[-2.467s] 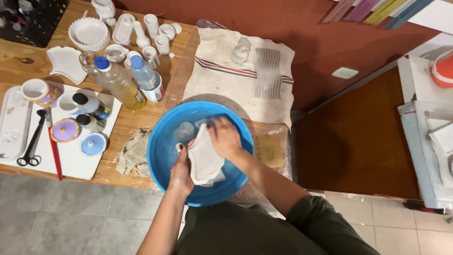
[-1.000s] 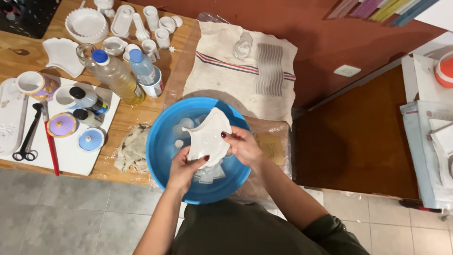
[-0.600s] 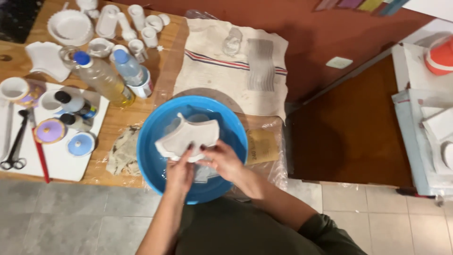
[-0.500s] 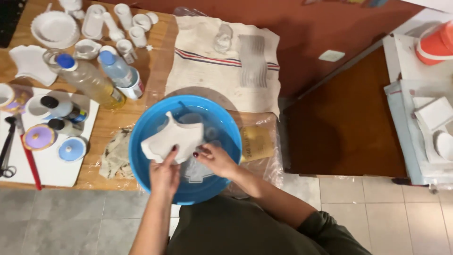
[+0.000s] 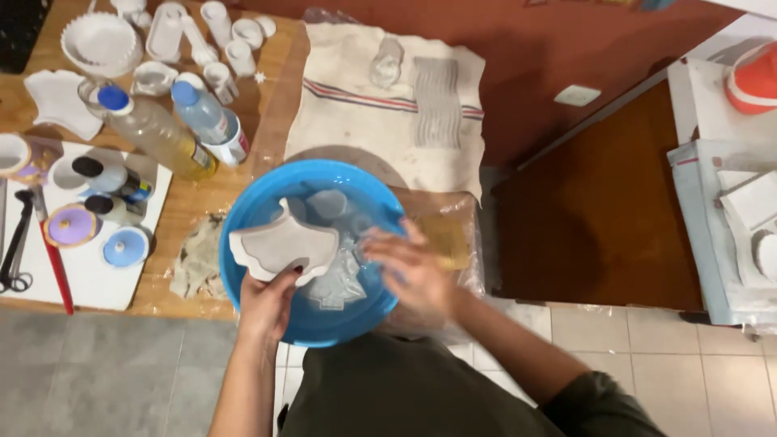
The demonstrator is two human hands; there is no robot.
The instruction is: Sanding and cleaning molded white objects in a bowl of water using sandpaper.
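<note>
A round blue basin (image 5: 259,202) with water stands at the near edge of a wooden table. My left hand (image 5: 267,301) grips a white fan-shaped piece with a scalloped edge (image 5: 282,244), held flat above the basin's left half. My right hand (image 5: 405,267) is blurred, fingers spread, over the basin's right rim and holds nothing that I can see. Pale clear items (image 5: 332,283) lie under the water in the basin.
A striped cloth (image 5: 388,89) with a clear jar lies behind the basin. Two plastic bottles (image 5: 174,129), white moulds and small cups (image 5: 218,48), a white board with pots, lids and scissors (image 5: 89,267) fill the left. A crumpled rag (image 5: 194,259) lies beside the basin.
The white piece has passed to my left hand alone and swung to the basin's left side. My right hand has let go and moved right over the rim.
</note>
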